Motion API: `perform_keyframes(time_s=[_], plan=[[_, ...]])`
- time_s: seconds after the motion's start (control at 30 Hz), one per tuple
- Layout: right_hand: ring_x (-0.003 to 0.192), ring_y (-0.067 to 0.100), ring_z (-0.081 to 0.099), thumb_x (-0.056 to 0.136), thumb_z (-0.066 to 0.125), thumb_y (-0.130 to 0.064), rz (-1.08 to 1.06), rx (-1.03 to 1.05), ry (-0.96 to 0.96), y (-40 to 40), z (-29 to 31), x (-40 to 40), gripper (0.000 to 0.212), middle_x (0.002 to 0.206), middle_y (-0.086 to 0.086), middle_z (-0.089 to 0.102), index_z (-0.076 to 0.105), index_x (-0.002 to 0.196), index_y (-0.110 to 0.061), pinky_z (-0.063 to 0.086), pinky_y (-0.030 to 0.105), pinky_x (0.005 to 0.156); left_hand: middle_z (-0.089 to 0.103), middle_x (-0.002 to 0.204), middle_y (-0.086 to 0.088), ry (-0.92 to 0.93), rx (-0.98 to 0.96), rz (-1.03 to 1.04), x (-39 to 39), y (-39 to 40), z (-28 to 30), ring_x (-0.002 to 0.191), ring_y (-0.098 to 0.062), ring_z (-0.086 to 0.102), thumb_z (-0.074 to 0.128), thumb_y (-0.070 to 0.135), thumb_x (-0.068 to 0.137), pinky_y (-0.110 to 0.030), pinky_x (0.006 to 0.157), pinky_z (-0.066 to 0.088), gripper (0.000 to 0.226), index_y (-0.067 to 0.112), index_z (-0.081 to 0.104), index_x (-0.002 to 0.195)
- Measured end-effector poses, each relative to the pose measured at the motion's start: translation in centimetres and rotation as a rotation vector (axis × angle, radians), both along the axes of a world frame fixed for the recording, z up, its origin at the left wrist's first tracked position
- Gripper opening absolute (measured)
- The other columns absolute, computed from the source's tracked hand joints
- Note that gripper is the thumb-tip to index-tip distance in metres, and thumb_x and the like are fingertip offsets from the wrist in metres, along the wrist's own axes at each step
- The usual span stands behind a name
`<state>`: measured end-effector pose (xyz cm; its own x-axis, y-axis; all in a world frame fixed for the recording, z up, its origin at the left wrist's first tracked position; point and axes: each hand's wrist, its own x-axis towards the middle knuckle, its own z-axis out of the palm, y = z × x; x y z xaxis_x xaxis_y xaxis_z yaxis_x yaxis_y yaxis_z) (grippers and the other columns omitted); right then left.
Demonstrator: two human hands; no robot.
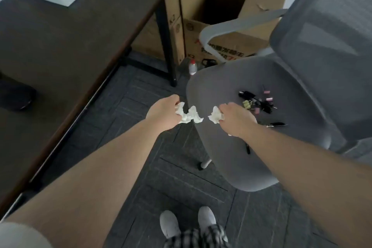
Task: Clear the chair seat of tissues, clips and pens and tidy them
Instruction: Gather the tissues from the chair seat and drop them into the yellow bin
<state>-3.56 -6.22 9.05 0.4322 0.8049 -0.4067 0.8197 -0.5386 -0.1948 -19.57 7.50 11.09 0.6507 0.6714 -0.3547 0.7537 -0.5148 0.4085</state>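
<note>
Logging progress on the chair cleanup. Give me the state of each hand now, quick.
Left hand: closed, holding a crumpled white tissue.
Right hand: closed, fingers gripping a second crumpled tissue.

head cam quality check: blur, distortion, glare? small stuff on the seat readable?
Head view: soft overall, with motion smear worst at the top on the cardboard box and desk. Wide-angle bending shows on the chair backrest. Lighting is even, with no glare. The binder clips read only as a dark-and-pink cluster. The tissues in the left hand and right hand are near blown-out white.
</note>
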Motion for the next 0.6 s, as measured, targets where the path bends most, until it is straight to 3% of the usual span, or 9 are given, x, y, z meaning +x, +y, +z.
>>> perform_keyframes(time_s=[0.13,0.27,0.5,0.6], plan=[[0.103,0.032,0.058,0.091,0.046,-0.013,0.180,-0.003,0.044,2.2,0.7,-7.6,0.024,0.115,0.009,0.055,0.053,0.114,-0.011,0.041,0.034,0.069,0.050,0.081,0.001,0.042,-0.012,0.151,-10.0,-1.7,0.0,0.069,-0.020,0.047,0.054,0.006,0.082,-0.026,0.048,0.028,0.019,0.018,0.038,0.084],[0.102,0.031,0.058,0.092,0.045,-0.013,0.418,-0.006,0.078,3.0,0.8,-18.6,0.021,0.113,0.008,0.054,0.052,0.111,-0.010,0.040,0.034,0.068,0.042,0.066,0.005,0.060,-0.058,0.380,-22.3,-6.0,-0.2,0.056,-0.014,0.038,0.054,0.005,0.081,-0.026,0.049,0.028,0.030,0.022,0.032,0.068],[0.096,0.032,0.059,0.088,0.049,-0.010,0.721,-0.020,0.102,-2.8,0.5,-37.9,0.015,0.108,0.009,0.055,0.053,0.103,-0.008,0.041,0.034,0.068,0.046,0.068,0.003,0.059,-0.089,0.708,-42.9,-19.0,-0.8,0.070,-0.025,0.048,0.047,0.010,0.083,-0.030,0.057,0.036,0.009,0.017,0.041,0.081],[0.096,0.032,0.059,0.088,0.049,-0.011,0.861,-0.045,0.083,-7.2,0.4,-46.6,0.018,0.108,0.009,0.055,0.054,0.106,-0.009,0.039,0.034,0.067,0.041,0.066,0.006,0.086,-0.089,0.806,-51.5,-25.9,-0.9,0.073,-0.026,0.048,0.047,0.009,0.083,-0.029,0.057,0.035,0.011,0.018,0.041,0.086]])
